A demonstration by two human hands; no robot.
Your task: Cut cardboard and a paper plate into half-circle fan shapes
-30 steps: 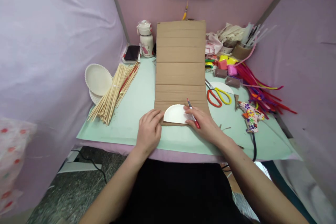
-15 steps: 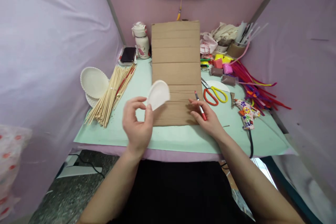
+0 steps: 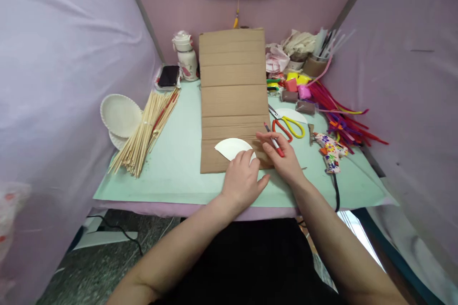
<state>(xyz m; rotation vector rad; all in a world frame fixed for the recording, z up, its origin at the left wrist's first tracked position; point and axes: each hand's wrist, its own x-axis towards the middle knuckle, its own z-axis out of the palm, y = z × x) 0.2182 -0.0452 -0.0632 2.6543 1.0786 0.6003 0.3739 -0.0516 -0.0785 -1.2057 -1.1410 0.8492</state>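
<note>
A white fan-shaped paper piece (image 3: pixel 232 147) lies flat on the lower part of the brown cardboard sheet (image 3: pixel 234 100). My left hand (image 3: pixel 243 178) rests over its lower right edge, fingertips on the paper and thumb stretched out to the right. Just right of it, my right hand (image 3: pixel 281 155) holds a red and white marker (image 3: pixel 275 141) between its fingers, the dark end pointing up and left. The left hand covers the bottom of the paper piece.
Scissors (image 3: pixel 288 126) and a patterned glue gun (image 3: pixel 332 151) lie to the right, near pipe cleaners (image 3: pixel 343 114) and clay packs (image 3: pixel 304 106). Wooden sticks (image 3: pixel 145 133), paper plates (image 3: pixel 121 115), a phone (image 3: pixel 169 76) and a bottle (image 3: pixel 187 59) stand or lie left.
The left hand has moved right and down, and the white piece it held up now lies on the cardboard. The right hand still holds the marker. The view has shifted slightly.
</note>
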